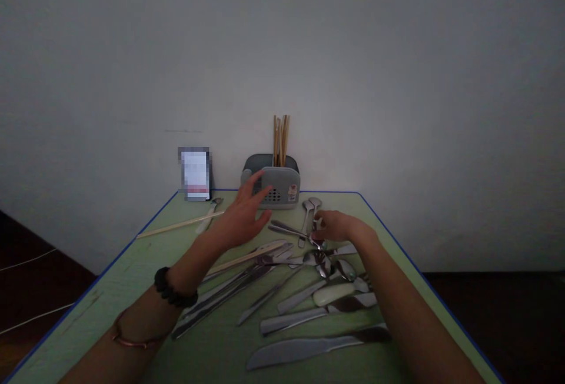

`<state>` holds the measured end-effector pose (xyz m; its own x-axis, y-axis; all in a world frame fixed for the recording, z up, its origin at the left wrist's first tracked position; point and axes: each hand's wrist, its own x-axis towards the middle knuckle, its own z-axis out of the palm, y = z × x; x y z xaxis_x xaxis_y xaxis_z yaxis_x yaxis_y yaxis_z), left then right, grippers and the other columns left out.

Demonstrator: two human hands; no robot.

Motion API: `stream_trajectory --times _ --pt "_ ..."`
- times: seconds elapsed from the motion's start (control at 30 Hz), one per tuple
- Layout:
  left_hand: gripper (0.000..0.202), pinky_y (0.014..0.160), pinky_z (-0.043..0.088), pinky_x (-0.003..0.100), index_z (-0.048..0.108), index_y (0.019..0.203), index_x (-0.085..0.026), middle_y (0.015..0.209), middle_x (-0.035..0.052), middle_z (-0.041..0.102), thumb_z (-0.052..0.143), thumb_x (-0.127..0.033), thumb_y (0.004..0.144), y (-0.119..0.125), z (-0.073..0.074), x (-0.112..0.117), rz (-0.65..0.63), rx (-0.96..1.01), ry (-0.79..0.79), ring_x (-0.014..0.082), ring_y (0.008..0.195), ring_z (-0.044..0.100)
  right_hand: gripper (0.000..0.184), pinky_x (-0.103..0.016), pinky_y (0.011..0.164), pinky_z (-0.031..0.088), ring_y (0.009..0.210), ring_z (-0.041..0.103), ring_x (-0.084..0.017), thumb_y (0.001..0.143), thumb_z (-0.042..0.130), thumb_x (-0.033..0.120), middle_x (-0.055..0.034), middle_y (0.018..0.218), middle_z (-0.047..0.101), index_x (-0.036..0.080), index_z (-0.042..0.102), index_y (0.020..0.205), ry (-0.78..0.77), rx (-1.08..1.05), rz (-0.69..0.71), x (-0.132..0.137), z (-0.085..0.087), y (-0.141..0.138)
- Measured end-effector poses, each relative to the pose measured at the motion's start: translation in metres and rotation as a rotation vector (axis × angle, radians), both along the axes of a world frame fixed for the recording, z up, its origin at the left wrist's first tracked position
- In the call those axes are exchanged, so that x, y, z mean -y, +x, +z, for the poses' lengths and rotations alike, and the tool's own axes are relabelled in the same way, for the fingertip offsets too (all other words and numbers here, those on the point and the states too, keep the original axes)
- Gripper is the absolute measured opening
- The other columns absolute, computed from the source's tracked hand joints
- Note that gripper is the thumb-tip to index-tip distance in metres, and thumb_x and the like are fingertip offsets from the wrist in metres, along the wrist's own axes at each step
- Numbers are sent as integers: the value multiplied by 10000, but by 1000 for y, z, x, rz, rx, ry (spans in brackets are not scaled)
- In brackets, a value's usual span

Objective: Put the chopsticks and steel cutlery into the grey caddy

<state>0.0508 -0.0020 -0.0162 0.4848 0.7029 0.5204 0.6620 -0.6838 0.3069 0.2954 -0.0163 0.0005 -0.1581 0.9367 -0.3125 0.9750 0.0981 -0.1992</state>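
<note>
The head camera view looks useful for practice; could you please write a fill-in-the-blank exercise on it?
1. Upright chopsticks stand in the ____ holder.
2. The utensil nearest the camera is a metal ____.
3. The table has ____ edging.
4. The dark beaded bracelet is on the same arm as the ____ hand.

Missing words: gray; knife; blue; left.
</note>
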Motion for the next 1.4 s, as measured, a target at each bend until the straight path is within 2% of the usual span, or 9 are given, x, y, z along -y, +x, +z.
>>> stream_trajectory --times 0.13,0.27,0.37,0.53,0.67,0.83,1.07,1.23,1.4 --pt "499 1088 337 423 462 1316 -164 1494 136 298 529 -315 844 27 -21 17 -197 -196 -166 268 1346 340 330 -241 637 464 808 660 -188 698 719 302 -53 929 698 197 655 1005 -68 -44 58 -4 -9 -5" --pt "524 1087 306 431 420 1352 -154 1460 151 366 486 -379 884 28 -54 12 -139 -298 -252 273 1352 328 333 -219 567 445 700 641 -153 667 741 267 -25 847 696 194 647 977 -161 -129 101 -5 -12 -4" --pt "417 1053 341 427 497 1287 -172 1380 134 475 420 -352 919 23 -65 3 -130 -302 -233 262 1285 420 282 -219 541 436 633 627 -142 711 705 255 -21 779 692 183 630 973 -167 -185 54 -6 -12 3" --pt "250 916 435 350 607 1055 -186 1083 83 601 409 -253 917 30 -62 -3 -104 -280 -192 197 999 552 416 -267 711 446 840 650 -193 875 529 296 -79 879 693 177 460 1267 126 -151 -28 -12 -21 7" --pt "160 851 435 353 588 912 -173 961 70 591 442 -240 902 35 -60 -1 -74 -313 -170 209 915 524 262 -285 779 429 947 630 -222 880 514 286 -112 953 684 180 571 1112 192 -127 3 -17 -33 1" --pt "107 783 429 341 540 857 -175 907 65 578 439 -198 882 28 -63 0 -100 -214 -232 204 855 513 117 -267 692 458 859 655 -219 804 595 235 -107 878 691 174 587 903 160 -131 -76 -18 -35 3" --pt "75 750 433 328 493 836 -185 875 52 567 436 -137 826 25 -64 1 -144 -101 -343 191 811 513 136 -221 396 447 397 570 -136 826 497 150 32 491 581 173 461 955 19 -352 -217 -22 -37 20" --pt "108 743 453 316 490 878 -189 878 39 561 415 -129 830 24 -69 0 -174 -14 -360 175 799 516 281 -203 368 459 378 555 -117 793 440 23 85 466 550 179 406 1024 -112 -696 -300 -22 -36 31" --pt "188 854 448 323 521 1006 -179 997 66 552 383 -142 884 25 -72 -1 -238 -8 -325 176 910 526 305 -168 419 466 408 546 -79 789 417 -23 69 498 541 166 485 1019 -134 -585 -284 -27 -33 39"
